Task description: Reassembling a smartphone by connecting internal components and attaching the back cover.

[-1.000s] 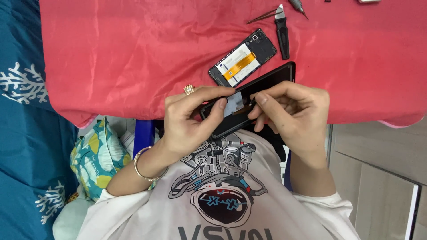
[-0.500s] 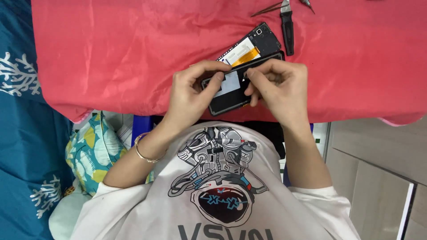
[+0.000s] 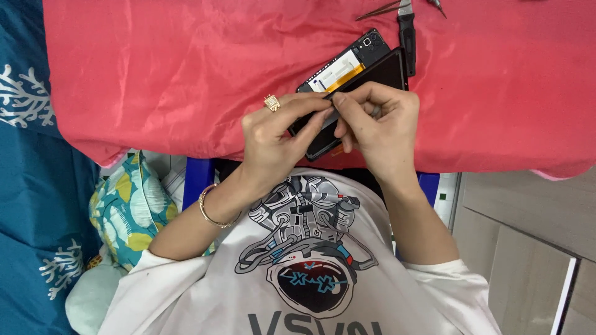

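While the white printed T-shirt (image 3: 310, 273) fills the bottom of the frame, both forearms rise from it toward the centre, wrists bent so the hands meet over the near edge of the red cloth (image 3: 155, 80). The left hand (image 3: 276, 139) — ring on one finger, bracelet at the wrist — curls its fingers under and against the black phone panel (image 3: 372, 77), apparently bracing it so it cannot slide. The right hand (image 3: 379, 127) presses thumb and forefinger together in a pinch on a small dark part at the panel's upper edge; what that part is, I cannot tell. Just beyond the panel, touching it, lies the opened phone body (image 3: 347, 62) with its white and orange insides facing up. Farther still, at the top edge right of centre, tweezers (image 3: 379, 9) and a black-handled tool (image 3: 406, 37) rest within reach — set aside on the cloth.
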